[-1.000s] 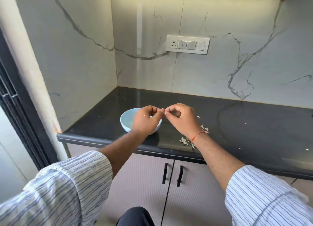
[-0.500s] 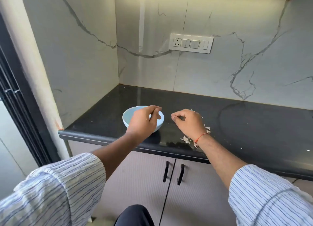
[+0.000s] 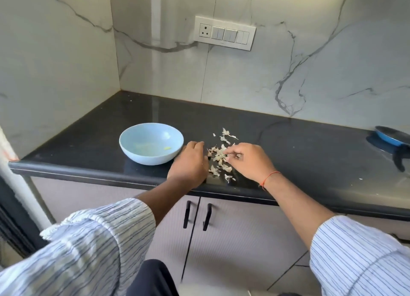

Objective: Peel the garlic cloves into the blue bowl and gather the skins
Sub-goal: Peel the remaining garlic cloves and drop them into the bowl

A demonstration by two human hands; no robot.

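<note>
The blue bowl stands on the black counter near its front edge, with pale peeled garlic pieces inside. Just right of it lies a loose heap of papery garlic skins, and a few more skins are scattered behind. My left hand rests on the counter against the heap's left side, fingers curved and holding nothing. My right hand comes from the right, its bent fingertips touching the skins. The heap lies between both hands.
A blue pan with a dark handle sits at the counter's far right. Marble walls close the left and back, with a switch plate on the back wall. Cabinet doors with black handles are below the counter edge.
Both hands were pinched together above the bowl, then parted. Now they have dropped onto the counter right of the bowl, on either side of the skins. The camera moved closer.
</note>
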